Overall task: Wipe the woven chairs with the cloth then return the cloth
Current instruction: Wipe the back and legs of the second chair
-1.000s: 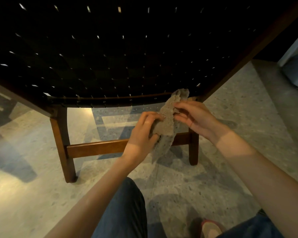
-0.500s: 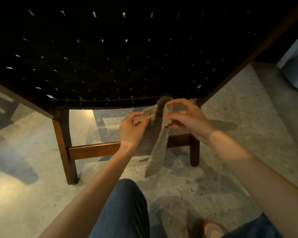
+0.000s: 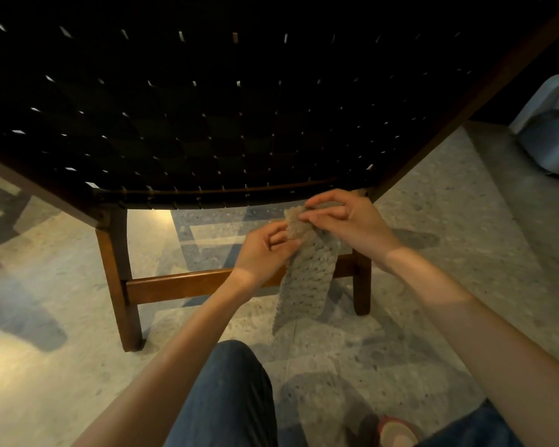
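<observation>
Since a second ago our hands have spread the cloth (image 3: 307,272) wider; left hand (image 3: 265,253) and right hand (image 3: 346,221) pinch its top, centre frame, below the chair (image 3: 207,124) seat.

Both forearms are bare from the bottom edge of the head view up to the wrists; no sleeves, watch or rings are visible on the left hand (image 3: 263,253) or right hand (image 3: 347,225). The legs are clothed in dark blue denim trousers (image 3: 226,401). One foot wears a rounded shoe (image 3: 396,433), reddish at the rim with a lighter toe.
</observation>
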